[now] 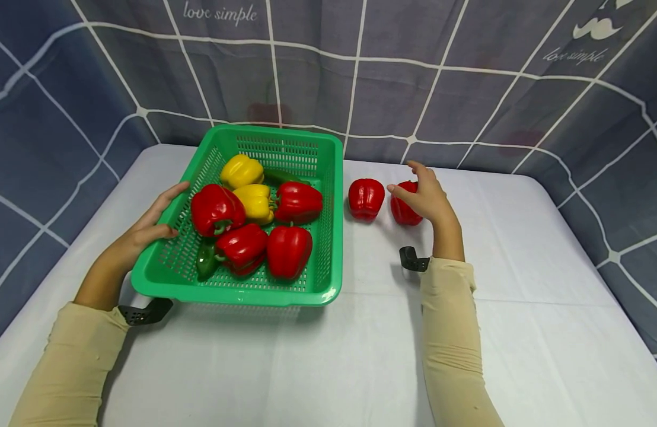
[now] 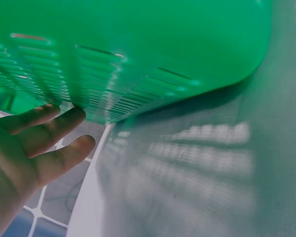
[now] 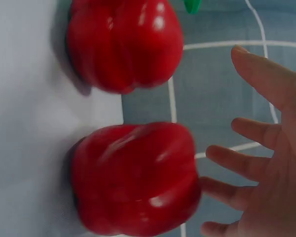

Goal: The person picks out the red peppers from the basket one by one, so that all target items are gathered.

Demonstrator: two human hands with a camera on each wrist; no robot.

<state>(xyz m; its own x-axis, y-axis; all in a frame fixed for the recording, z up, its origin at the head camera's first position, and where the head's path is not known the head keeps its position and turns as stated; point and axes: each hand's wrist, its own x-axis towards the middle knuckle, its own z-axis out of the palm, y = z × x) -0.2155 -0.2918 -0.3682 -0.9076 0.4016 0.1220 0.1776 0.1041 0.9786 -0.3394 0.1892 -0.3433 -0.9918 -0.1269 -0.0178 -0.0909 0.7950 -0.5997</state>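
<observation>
Right of the green basket (image 1: pixel 232 295), the farther red pepper (image 1: pixel 405 212) is partly behind the right hand (image 1: pixel 427 198), and honestly can't tell if they're touching. Inside the basket, the heaped peppers (image 1: pixel 289 252) cover parts of the back green veg (image 1: pixel 280 176) and the front-left green veg (image 1: pixel 206 260). Both sleeves (image 1: pixel 456 332) run out of frame on the basket's near side. Left wrist cam crops the basket and the left hand (image 1: pixel 142 234), slots kinda blurry. Right wrist cam chops off the nearer red pepper (image 1: pixel 366 199).
</observation>
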